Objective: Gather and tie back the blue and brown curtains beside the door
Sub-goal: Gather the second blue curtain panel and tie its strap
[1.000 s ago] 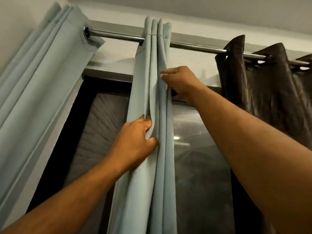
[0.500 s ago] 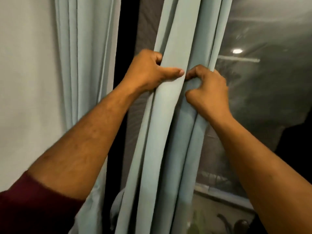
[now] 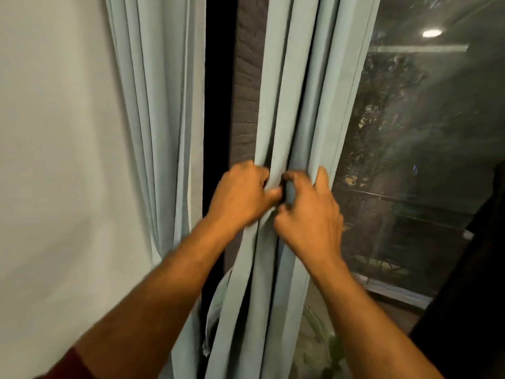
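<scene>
A pale blue curtain [image 3: 306, 86] hangs in long folds down the middle of the view, bunched into a narrow column. My left hand [image 3: 240, 196] grips its left folds at about mid-height, thumb across the front. My right hand [image 3: 308, 212] grips the right folds right beside it, fingers curled into the cloth and round its right edge. A second bunch of the same blue curtain [image 3: 161, 110] hangs to the left, against the wall. The brown curtain shows only as a dark edge [image 3: 472, 283] at the lower right.
A white wall [image 3: 54, 160] fills the left side. Between the two blue bunches are a dark door frame [image 3: 217, 77] and grey brick outside. Right of the curtain is glass [image 3: 426, 149] with a ceiling light's reflection and a railing beyond.
My view dropped from the curtain rod to mid-height. Both hands slid down the blue curtain and came close together, squeezing its folds into a tighter bunch.
</scene>
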